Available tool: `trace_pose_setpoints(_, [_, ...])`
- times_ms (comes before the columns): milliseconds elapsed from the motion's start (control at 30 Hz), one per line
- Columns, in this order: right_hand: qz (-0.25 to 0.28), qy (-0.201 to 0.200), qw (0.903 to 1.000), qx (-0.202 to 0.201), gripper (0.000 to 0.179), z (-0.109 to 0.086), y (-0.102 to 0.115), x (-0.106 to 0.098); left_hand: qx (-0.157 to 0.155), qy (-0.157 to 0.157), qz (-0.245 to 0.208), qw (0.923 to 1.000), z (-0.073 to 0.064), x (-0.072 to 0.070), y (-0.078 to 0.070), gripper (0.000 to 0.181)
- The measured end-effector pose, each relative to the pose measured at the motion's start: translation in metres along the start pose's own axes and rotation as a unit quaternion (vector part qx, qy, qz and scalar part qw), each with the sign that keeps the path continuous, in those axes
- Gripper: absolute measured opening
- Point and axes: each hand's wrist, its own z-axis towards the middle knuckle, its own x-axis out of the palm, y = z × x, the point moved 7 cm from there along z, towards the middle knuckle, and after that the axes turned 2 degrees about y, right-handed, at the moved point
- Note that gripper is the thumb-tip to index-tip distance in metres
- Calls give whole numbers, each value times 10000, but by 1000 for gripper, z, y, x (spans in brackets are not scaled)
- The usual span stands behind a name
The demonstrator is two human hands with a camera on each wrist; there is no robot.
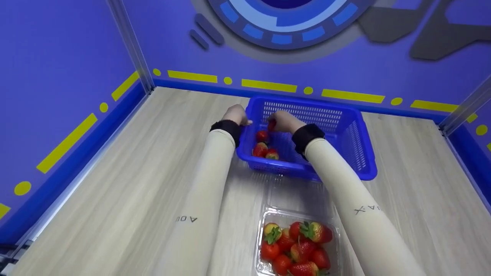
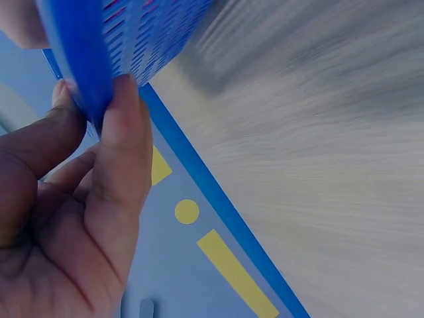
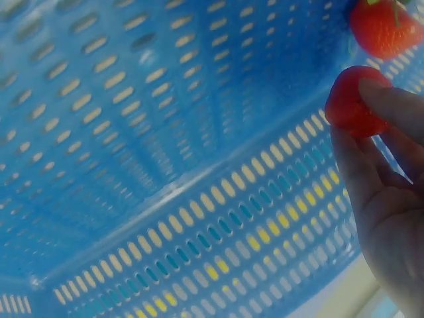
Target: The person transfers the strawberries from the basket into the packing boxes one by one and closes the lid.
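A blue plastic basket (image 1: pixel 282 164) with slotted walls stands near the back wall. My left hand (image 1: pixel 235 114) pinches its left rim (image 2: pixel 83 59) between thumb and fingers. Inside the basket, my right hand (image 1: pixel 284 121) holds a red strawberry (image 3: pixel 358 101) between its thumb and fingertips, near the left end. Several more strawberries lie on the basket floor along the left side, among them one strawberry (image 1: pixel 262 135) just below the held one. In the right wrist view another strawberry (image 3: pixel 385 28) shows close beside my fingers.
A clear plastic clamshell box (image 1: pixel 260 245) with several strawberries stands in front of the basket, its lid (image 1: pixel 297 191) folded back toward it. Blue panels (image 1: pixel 184 50) with yellow marks enclose the wooden table (image 1: pixel 161 153) at the back and sides.
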Motion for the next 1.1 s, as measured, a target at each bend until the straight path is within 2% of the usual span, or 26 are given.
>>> trace_pose_setpoints(33, [52,-53,10000,-30,19,-2,-1,-3,21,-104,-7,9999,10,3,2,52])
trace_pose_setpoints(67, [97,-93,9999,-29,18,-5,-3,-6,65,-101,-63,9999,14,5,2,54])
trace_pose_setpoints(167, [159,-219,9996,22,16,-15,-11,-15,258,-216,-497,9982,18,9,3,47])
trace_pose_setpoints(233, [213,-305,9993,87,19,-22,-16,-21,261,-79,-801,9964,-17,0,-4,41])
trace_pose_setpoints(333, [228,-395,9989,70,24,-32,-20,-27,206,14,-1221,9923,-56,-11,-9,35])
trace_pose_setpoints(367, [237,-418,9988,46,28,-35,-20,-29,192,24,-1290,9915,-64,-12,-9,34])
trace_pose_setpoints(467, [308,-463,9984,34,35,-42,-22,-33,235,113,-1533,9878,-69,-10,-7,39])
trace_pose_setpoints(567, [435,-510,9976,180,41,-49,-26,-38,387,192,-1457,9884,-65,-6,-3,39])
trace_pose_setpoints(667, [563,-528,9965,334,43,-55,-31,-42,586,194,-1073,9923,-65,-3,-2,38])
trace_pose_setpoints(800, [672,-654,9946,443,46,-65,-35,-51,993,-167,-549,9934,-75,-13,-10,34])
trace_pose_setpoints(967, [704,-951,9926,279,47,-85,-32,-72,1638,-647,-534,9829,-95,-41,-29,38])
trace_pose_setpoints(1100, [781,-1218,9892,249,47,-108,-21,-91,2117,-779,-829,9707,-111,-62,-36,49])
